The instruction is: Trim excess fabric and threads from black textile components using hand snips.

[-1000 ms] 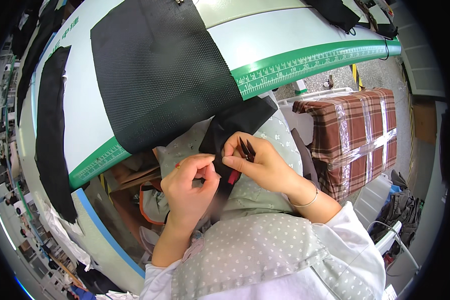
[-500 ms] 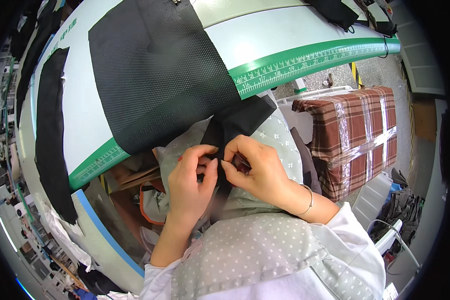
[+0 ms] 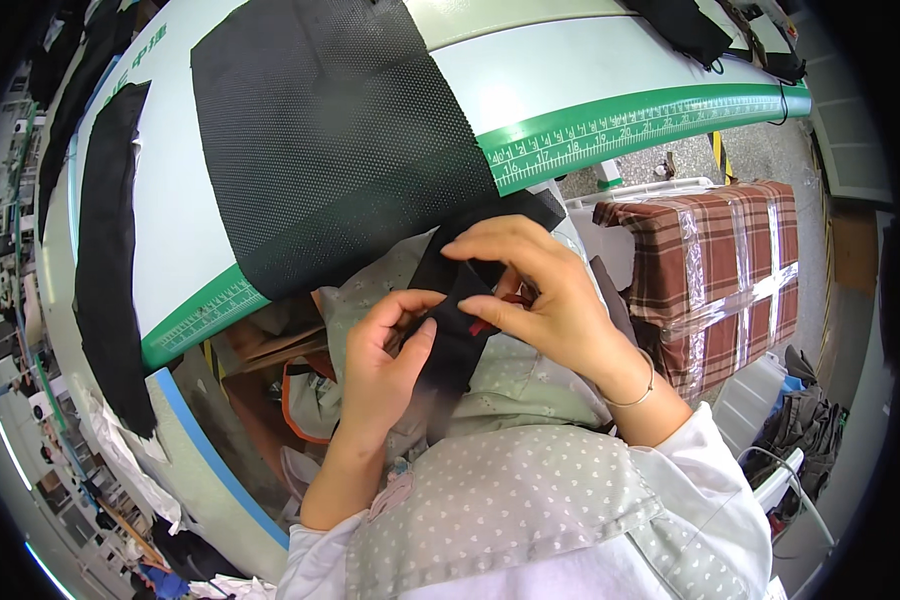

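Over my lap hangs a black fabric strip (image 3: 452,362), folded where my hands meet it. My left hand (image 3: 385,345) pinches its left edge between thumb and fingers. On the other side, my right hand (image 3: 550,290) has its thumb against the fold and its index finger arched above, holding the fabric. A small red item (image 3: 478,326) shows beside the right thumb; its kind is mostly hidden by the hand. Just beyond my hands, a large black textured fabric panel (image 3: 340,150) lies on the table and overhangs its front edge.
The white table (image 3: 500,90) has a green ruler edge (image 3: 650,125). A long black fabric piece (image 3: 107,260) lies at the left. At the right stands a brown plaid bundle (image 3: 720,280) bound with clear tape. Dark pieces (image 3: 680,30) rest at the far right.
My right hand has risen and its thumb and index finger have spread wider around the fold. More of the strip shows below my hands. My left hand keeps its pinch.
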A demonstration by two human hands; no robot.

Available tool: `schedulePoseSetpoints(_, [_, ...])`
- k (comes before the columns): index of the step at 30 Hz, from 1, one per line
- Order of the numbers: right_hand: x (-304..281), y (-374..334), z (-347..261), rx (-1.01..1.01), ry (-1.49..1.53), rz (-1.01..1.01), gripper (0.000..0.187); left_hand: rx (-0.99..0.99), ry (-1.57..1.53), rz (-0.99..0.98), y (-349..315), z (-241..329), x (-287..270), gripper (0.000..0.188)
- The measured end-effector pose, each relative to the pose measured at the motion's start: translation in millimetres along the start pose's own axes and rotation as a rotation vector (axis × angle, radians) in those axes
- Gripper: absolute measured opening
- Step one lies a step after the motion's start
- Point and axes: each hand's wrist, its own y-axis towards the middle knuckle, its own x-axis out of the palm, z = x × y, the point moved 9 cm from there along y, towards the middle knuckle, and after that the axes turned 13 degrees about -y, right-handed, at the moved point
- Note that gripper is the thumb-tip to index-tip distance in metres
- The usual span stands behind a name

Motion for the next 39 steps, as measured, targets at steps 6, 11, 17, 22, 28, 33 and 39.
schedulePoseSetpoints(6, [11,-1,5,0.018,0.008,-0.172,0.017,0.008,-0.012,0.056,-1,0,-12,0.013])
schedulePoseSetpoints(11, [0,-17,-21,-0.367,-0.150,0.113,0.021,0.730,0.726,-0.009,-21,55,14,0.032])
schedulePoseSetpoints(17, [5,-23,-33,-0.457,-0.201,0.179,0.025,0.864,0.806,-0.023,-28,60,24,0.034])
schedulePoseSetpoints(22, [11,-20,-51,-0.509,-0.280,0.163,0.026,0.922,0.863,-0.017,-33,61,27,0.035])
schedulePoseSetpoints(28, [18,-21,-57,-0.546,-0.374,0.182,0.022,0.948,0.933,-0.033,-35,63,30,0.037])
schedulePoseSetpoints(33, [21,-25,-49,-0.477,-0.335,0.072,0.017,0.950,0.922,-0.055,-34,60,28,0.037])
schedulePoseSetpoints(39, [22,-22,-46,-0.445,-0.198,0.046,0.025,0.927,0.896,-0.027,-32,54,25,0.037])
